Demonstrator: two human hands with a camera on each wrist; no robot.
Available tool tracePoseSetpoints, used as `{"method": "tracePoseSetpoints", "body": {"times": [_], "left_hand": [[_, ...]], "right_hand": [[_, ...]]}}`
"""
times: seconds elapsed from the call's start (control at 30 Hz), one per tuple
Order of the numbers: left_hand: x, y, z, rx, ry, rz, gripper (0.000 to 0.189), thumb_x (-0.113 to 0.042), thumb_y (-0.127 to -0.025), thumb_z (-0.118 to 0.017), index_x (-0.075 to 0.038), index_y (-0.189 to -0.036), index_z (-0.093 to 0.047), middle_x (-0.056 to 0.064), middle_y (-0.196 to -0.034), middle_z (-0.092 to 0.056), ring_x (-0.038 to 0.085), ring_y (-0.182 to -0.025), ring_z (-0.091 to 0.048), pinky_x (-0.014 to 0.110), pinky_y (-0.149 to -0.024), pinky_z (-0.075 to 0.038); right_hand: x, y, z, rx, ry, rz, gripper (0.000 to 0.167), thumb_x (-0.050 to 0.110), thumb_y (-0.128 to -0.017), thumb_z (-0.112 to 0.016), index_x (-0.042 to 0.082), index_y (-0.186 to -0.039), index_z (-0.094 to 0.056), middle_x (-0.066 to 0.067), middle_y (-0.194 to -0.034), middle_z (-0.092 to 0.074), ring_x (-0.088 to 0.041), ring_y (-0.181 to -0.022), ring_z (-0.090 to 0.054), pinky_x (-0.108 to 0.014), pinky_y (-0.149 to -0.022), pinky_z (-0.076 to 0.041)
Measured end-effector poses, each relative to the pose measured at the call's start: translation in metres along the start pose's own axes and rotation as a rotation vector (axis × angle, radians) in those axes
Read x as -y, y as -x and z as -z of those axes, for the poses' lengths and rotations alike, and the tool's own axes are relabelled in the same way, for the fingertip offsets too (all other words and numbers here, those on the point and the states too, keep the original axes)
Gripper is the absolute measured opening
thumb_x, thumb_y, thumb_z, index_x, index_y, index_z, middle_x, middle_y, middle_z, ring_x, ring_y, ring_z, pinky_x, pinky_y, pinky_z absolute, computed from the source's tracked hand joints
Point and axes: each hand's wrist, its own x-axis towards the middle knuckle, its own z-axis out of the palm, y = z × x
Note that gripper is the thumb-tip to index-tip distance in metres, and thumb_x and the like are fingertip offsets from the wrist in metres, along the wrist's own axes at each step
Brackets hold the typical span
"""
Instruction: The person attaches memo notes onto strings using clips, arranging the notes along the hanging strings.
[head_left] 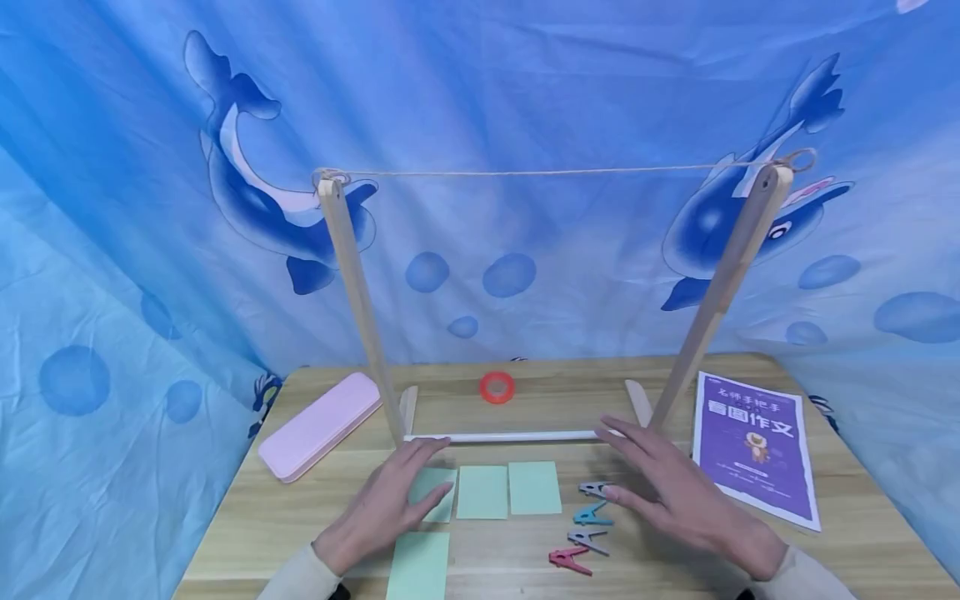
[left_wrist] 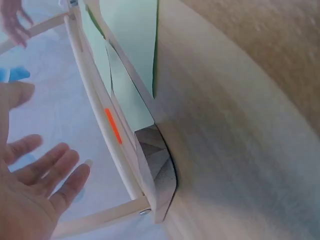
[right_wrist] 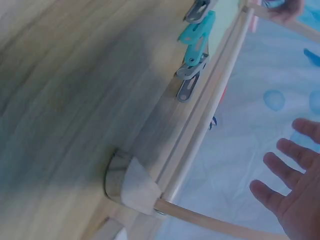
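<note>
My left hand (head_left: pixel 386 504) hovers with spread fingers near the left end of a white crossbar (head_left: pixel 517 437), partly covering a pale green paper square (head_left: pixel 441 492). Two more paper squares (head_left: pixel 482 492) lie to its right and another (head_left: pixel 417 567) in front. On the other side, my right hand (head_left: pixel 678 496) is held over the crossbar's right end, its fingers extended and nothing in them. Beside its thumb lies a column of clothespins: grey (head_left: pixel 588 542), teal (head_left: pixel 592 513) and red (head_left: pixel 572 560). Both wrist views show relaxed, empty fingers.
The crossbar joins two leaning wooden posts (head_left: pixel 358 292), with a string (head_left: pixel 525 173) tied between their tops. Behind it lies a red tape roll (head_left: pixel 497 387). A pink case (head_left: pixel 322 425) is at left, a purple booklet (head_left: pixel 756 450) at right. A blue dolphin curtain (head_left: pixel 480 100) hangs behind.
</note>
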Motion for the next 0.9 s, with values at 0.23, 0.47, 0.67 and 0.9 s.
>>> {"method": "tracePoseSetpoints", "body": {"times": [0.23,0.47,0.67,0.9], "left_hand": [[0.004,0.000,-0.002,0.009,0.135,0.168,0.035,-0.023,-0.091,-0.083,-0.010,-0.121,-0.072,0.002,-0.111,-0.073,0.017,-0.099,-0.071,0.032,-0.082,-0.063],[0.013,0.004,-0.005,0.054,0.177,0.251,0.030,-0.015,-0.083,-0.088,-0.010,-0.109,-0.074,0.001,-0.100,-0.072,0.015,-0.087,-0.064,0.027,-0.074,-0.058],[0.020,0.006,-0.007,0.110,0.149,0.255,0.041,-0.019,-0.077,-0.093,-0.013,-0.113,-0.073,-0.001,-0.111,-0.071,0.018,-0.103,-0.065,0.039,-0.091,-0.059],[0.022,0.004,-0.007,0.198,0.114,0.238,0.056,-0.026,-0.075,-0.094,-0.011,-0.123,-0.071,0.002,-0.123,-0.068,0.024,-0.120,-0.063,0.052,-0.108,-0.054]], "right_hand": [[-0.011,0.000,-0.005,-0.071,-0.107,-0.079,0.061,0.029,-0.093,-0.080,0.024,-0.149,-0.056,-0.002,-0.147,-0.062,-0.028,-0.133,-0.062,-0.053,-0.105,-0.054],[-0.022,0.002,-0.018,-0.117,-0.228,-0.107,0.041,0.017,-0.089,-0.083,0.009,-0.127,-0.070,-0.006,-0.116,-0.075,-0.023,-0.098,-0.073,-0.036,-0.079,-0.064],[-0.025,0.005,-0.031,-0.073,-0.299,-0.127,0.034,0.012,-0.088,-0.083,0.007,-0.120,-0.073,-0.006,-0.114,-0.077,-0.023,-0.097,-0.076,-0.035,-0.083,-0.065],[-0.022,0.011,-0.040,-0.013,-0.311,-0.163,0.030,0.019,-0.091,-0.082,0.013,-0.119,-0.073,0.002,-0.113,-0.076,-0.012,-0.097,-0.073,-0.026,-0.079,-0.061]]}}
